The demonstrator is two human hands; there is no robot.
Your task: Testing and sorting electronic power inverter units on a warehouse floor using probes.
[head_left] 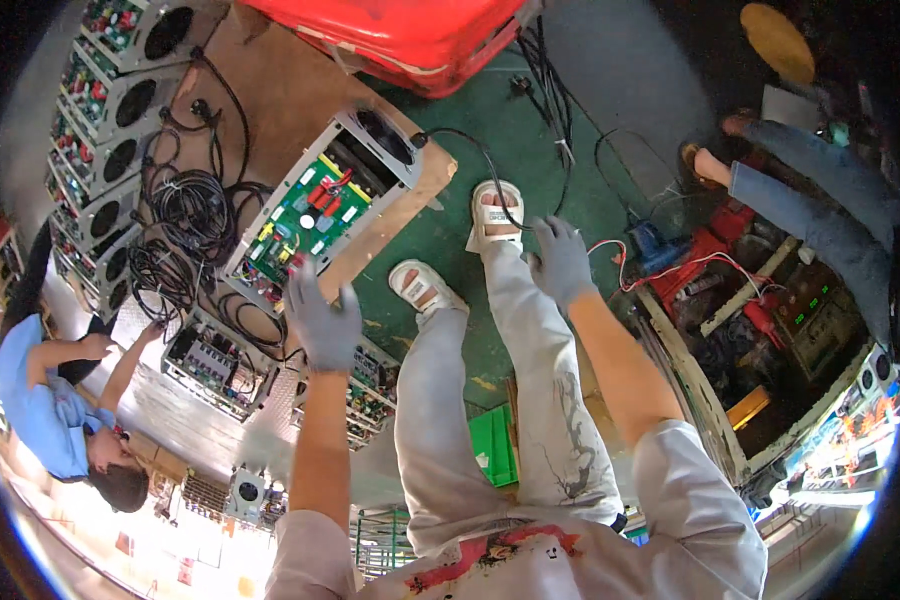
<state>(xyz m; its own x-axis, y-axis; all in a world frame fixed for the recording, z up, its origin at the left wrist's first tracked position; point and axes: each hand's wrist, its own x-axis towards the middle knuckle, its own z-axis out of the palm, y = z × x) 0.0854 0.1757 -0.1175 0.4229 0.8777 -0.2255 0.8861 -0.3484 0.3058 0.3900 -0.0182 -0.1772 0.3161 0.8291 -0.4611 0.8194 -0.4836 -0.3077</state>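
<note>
An open electronic unit [315, 215] in a metal case shows a green circuit board with red and yellow parts and a black fan at its far end. It lies slanted on a brown board. My left hand [322, 325], in a grey glove, is open at the unit's near end, thumb apart; whether the fingertips touch it I cannot tell. A black cable [493, 172] runs from the fan end toward my right hand [562, 262], also grey-gloved. That hand's fingers are stretched out, with the cable passing at their tips.
Coiled black cables [192, 208] lie left of the unit, beside a row of similar units [110, 160]. A person in blue [55, 400] reaches in from the left. Ahead stands a red container [410, 40]; at right, a crate [690, 380] of tools and wires, with another person's legs [810, 180] beyond.
</note>
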